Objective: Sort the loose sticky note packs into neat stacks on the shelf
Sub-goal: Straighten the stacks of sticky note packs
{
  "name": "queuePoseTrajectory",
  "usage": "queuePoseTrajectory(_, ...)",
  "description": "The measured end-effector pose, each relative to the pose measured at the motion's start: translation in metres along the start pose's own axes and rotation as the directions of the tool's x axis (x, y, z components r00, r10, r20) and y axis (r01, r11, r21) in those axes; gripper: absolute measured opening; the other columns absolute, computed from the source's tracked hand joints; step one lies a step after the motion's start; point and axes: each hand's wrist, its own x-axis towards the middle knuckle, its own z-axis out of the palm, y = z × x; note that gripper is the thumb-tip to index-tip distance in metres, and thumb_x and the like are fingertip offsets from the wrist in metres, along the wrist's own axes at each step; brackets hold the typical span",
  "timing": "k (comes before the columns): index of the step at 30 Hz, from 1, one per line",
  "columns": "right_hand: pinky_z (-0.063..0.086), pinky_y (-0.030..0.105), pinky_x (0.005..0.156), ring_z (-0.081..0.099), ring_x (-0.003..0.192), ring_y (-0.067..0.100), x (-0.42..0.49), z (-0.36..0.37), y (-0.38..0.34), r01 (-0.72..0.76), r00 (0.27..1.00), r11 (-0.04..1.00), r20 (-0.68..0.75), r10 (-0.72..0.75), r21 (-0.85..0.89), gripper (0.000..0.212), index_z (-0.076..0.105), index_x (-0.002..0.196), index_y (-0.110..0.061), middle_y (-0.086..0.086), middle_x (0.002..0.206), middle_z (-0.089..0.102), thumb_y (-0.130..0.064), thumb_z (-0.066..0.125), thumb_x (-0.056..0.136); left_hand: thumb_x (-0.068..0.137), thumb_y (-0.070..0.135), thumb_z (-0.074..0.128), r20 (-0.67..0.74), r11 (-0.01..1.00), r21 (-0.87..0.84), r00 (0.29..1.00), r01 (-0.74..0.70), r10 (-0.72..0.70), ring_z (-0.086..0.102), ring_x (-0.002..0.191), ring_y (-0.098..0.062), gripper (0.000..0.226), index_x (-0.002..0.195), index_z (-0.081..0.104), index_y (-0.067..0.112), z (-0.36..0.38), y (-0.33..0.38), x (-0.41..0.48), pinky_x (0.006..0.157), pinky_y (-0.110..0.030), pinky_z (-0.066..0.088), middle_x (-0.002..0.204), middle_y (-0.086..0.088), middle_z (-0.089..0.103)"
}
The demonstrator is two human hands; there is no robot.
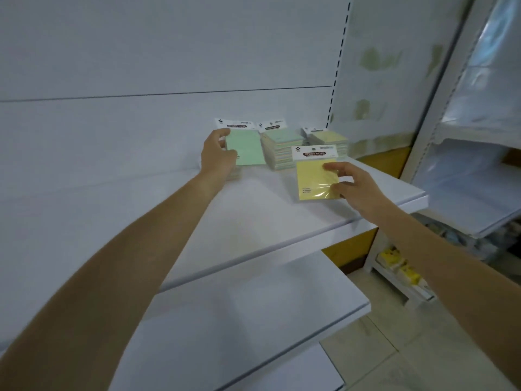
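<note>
My left hand (218,155) grips a green sticky note pack (248,146) by its left edge, on or just above a stack at the back of the white shelf (253,210). A yellow sticky note pack (313,176) with a white header card is pinched at its right edge by my right hand (356,187), held tilted above the shelf. Behind it stand a pastel stack (282,149) and a yellow stack (328,138), side by side against the back panel.
A lower white shelf (239,320) juts out beneath. To the right stands another white shelving unit (465,193) covered in plastic, with yellow items (400,266) on a low rack. Tiled floor (408,356) shows at the bottom right.
</note>
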Motion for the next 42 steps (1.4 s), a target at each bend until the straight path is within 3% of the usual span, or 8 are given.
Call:
queuePoseTrajectory(7,0.048,0.039,0.09,0.054,0.097,0.023,0.052,-0.045,0.028,-0.009,0.999,1.0,-0.042,0.009,0.003,0.046,0.057,0.115,-0.019,-0.002,0.1,0.048,0.012,0.044,0.084,0.08,-0.009,0.053,0.012,0.999,0.041,1.0,-0.028,0.027,0.051,0.122,-0.029,0.051,0.129,0.048,0.003,0.079,0.018,0.065,0.102,-0.035,0.043,0.131,-0.019,0.052)
queuePoseTrajectory(11,0.051,0.022,0.077,0.055,0.086,0.016,0.084,-0.072,0.041,0.012,0.999,0.999,-0.049,-0.009,0.047,0.047,0.056,0.12,-0.011,-0.006,0.092,0.049,0.016,0.043,0.083,0.081,-0.005,0.053,0.012,0.994,0.103,1.0,-0.022,0.021,0.055,0.114,-0.026,0.043,0.123,0.054,0.001,0.115,0.015,0.087,0.096,-0.028,0.043,0.122,-0.015,0.058)
queuePoseTrajectory(15,0.048,0.017,0.072,0.053,0.082,0.013,0.126,-0.097,0.051,0.05,0.998,0.995,-0.039,-0.047,0.084,0.048,0.057,0.118,-0.015,-0.009,0.087,0.046,0.014,0.044,0.082,0.081,0.003,0.053,-0.055,0.971,0.239,0.998,-0.007,0.021,0.048,0.082,-0.019,0.023,0.071,0.051,0.024,0.143,0.006,0.097,0.08,-0.025,0.04,0.073,0.004,0.048)
queuePoseTrajectory(17,0.047,0.008,0.063,0.053,0.08,0.008,0.145,-0.106,0.053,0.075,0.997,0.993,-0.024,-0.073,0.096,0.047,0.056,0.119,-0.017,-0.008,0.091,0.048,0.011,0.045,0.083,0.08,0.015,0.054,-0.077,0.947,0.32,0.996,-0.01,0.037,0.055,0.1,-0.029,0.013,0.088,0.063,0.012,0.151,0.001,0.097,0.092,-0.033,0.042,0.094,-0.012,0.063)
queuePoseTrajectory(20,0.047,0.006,0.062,0.057,0.089,0.009,0.173,-0.116,0.058,0.098,0.995,0.987,-0.007,-0.098,0.129,0.047,0.055,0.122,-0.016,-0.003,0.103,0.051,0.008,0.047,0.083,0.083,0.022,0.052,-0.172,0.877,0.477,0.984,0.051,0.036,0.049,0.117,-0.037,0.043,0.122,0.055,0.003,0.162,-0.004,0.095,0.101,-0.033,0.036,0.122,-0.022,0.057)
queuePoseTrajectory(27,0.048,0.018,0.08,0.052,0.101,0.017,0.222,-0.124,0.056,0.12,0.989,0.98,0.071,-0.133,0.16,0.049,0.054,0.125,-0.015,0.004,0.11,0.05,0.008,0.045,0.083,0.093,0.019,0.041,-0.334,0.831,0.507,0.941,0.226,-0.053,0.043,0.124,-0.04,0.041,0.129,0.048,0.002,0.173,-0.005,0.091,0.103,-0.036,0.035,0.134,-0.025,0.045)
queuePoseTrajectory(33,0.047,0.028,0.083,0.05,0.082,0.012,0.248,-0.109,0.048,0.085,0.976,0.98,0.184,-0.119,0.183,0.047,0.051,0.129,-0.007,0.006,0.098,0.049,0.01,0.043,0.085,0.083,0.042,0.053,-0.258,0.879,0.471,0.965,0.078,0.052,0.05,0.123,-0.029,0.047,0.121,0.061,0.017,0.177,-0.015,0.07,0.108,-0.033,0.037,0.13,-0.019,0.053)
queuePoseTrajectory(42,0.034,0.036,0.106,0.046,0.125,0.032,0.252,-0.083,0.056,0.15,0.982,0.913,0.162,-0.095,-0.38,0.037,0.054,0.126,-0.005,0.017,0.138,0.048,-0.007,0.037,0.093,0.089,0.036,0.056,-0.245,0.836,0.549,0.958,0.007,0.152,0.045,0.128,-0.026,0.044,0.124,0.058,0.009,0.176,-0.027,0.068,0.107,-0.029,0.03,0.134,-0.016,0.052)
